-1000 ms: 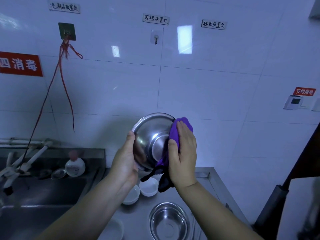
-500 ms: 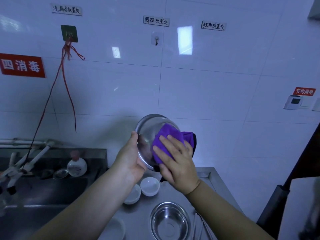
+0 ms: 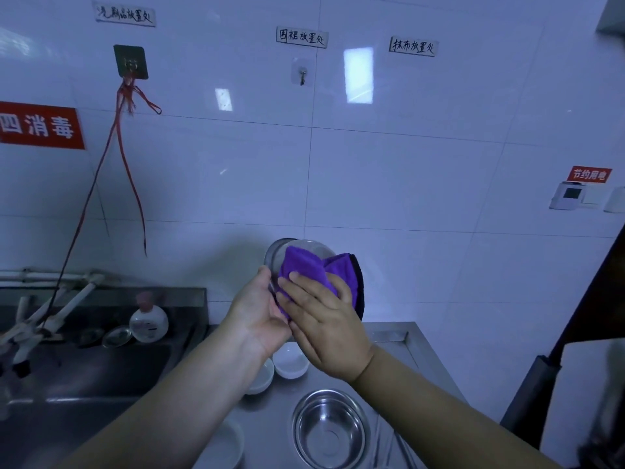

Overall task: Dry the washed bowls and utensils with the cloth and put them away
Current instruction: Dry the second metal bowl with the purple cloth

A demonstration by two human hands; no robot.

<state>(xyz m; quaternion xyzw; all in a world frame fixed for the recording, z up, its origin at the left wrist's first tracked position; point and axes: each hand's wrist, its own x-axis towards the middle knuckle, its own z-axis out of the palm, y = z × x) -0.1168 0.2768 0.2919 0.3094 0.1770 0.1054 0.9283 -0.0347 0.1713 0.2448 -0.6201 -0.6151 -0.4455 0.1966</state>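
Both hands are busy at centre frame: the left hand (image 3: 258, 308) grips the steel bowl's (image 3: 275, 252) rim, and the right hand (image 3: 326, 328) presses the purple cloth (image 3: 309, 269) inside. Wet steel may slip and drop onto the white bowls (image 3: 291, 360) on the tabletop (image 3: 402, 350).

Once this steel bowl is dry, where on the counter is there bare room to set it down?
The bare steel counter between the raised right edge and the small white bowls looks free. Nearer the sink it is crowded: another white bowl, the empty steel bowl and, beside it, thin metal utensils. A white dish fills the front left.
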